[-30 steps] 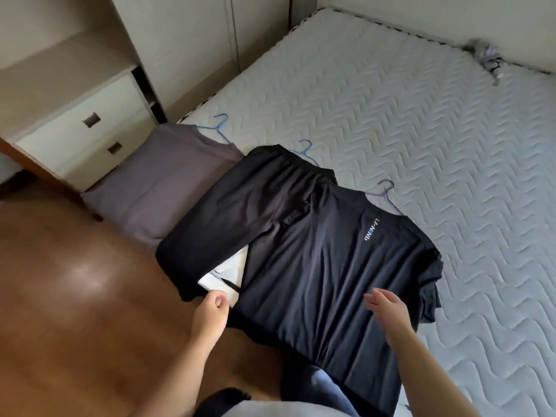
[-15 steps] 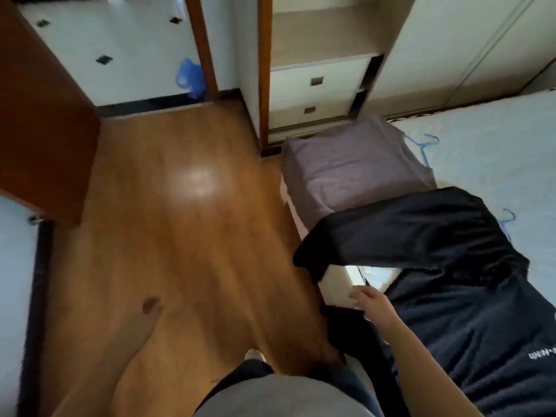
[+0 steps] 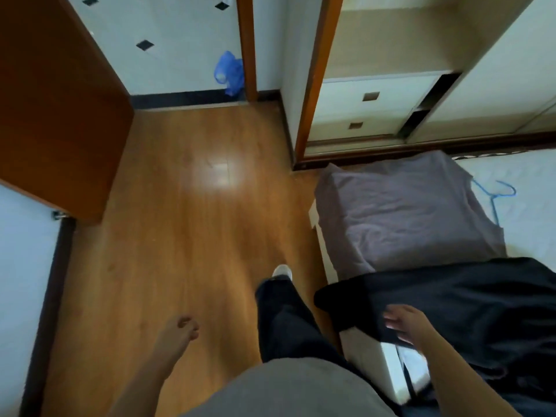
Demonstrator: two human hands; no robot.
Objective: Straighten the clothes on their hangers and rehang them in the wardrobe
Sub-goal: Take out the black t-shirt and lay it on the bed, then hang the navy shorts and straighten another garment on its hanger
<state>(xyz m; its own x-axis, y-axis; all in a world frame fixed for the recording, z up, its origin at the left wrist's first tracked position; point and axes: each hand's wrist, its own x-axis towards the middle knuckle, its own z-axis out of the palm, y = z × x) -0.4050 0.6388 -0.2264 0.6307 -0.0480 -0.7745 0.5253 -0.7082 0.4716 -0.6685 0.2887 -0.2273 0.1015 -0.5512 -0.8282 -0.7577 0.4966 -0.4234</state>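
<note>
Near field, 6 o'clock: person's grey top point(image 3: 285, 386), and above it a dark trouser leg point(image 3: 285, 320) ending in a white shoe point(image 3: 282, 270) on the wooden floor point(image 3: 180, 236).

Left hand point(image 3: 183, 326), 7 o'clock: hangs over the floor, fingers loosely curled, holding nothing, well apart from any clothing.

Right hand point(image 3: 403, 325), 4 o'clock: fingers extended toward 9 o'clock, lying over the near hem of the black garment point(image 3: 466, 305). No grasp seen; hand reads as released. Actual contact with the cloth cannot be confirmed, frame is blurred.

Black garment: spread on the bed point(image 3: 535, 176) at 3–4 o'clock, its edge draped over the bed's white side.

Grey-purple shirt point(image 3: 406, 212), 2–3 o'clock: flat on the bed corner, just beyond the black garment, lower part hanging over the side. Blue hanger point(image 3: 496, 194) hook protrudes from its neck at the 3 o'clock end, resting on the mattress.

Far field, 1 o'clock: wardrobe point(image 3: 391, 40) open, with two white drawers point(image 3: 373, 97) below a shelf. 11 o'clock: blue plastic bag point(image 3: 228, 72) on the floor beside a wooden frame. 9–10 o'clock: brown door point(image 3: 54, 100).
</note>
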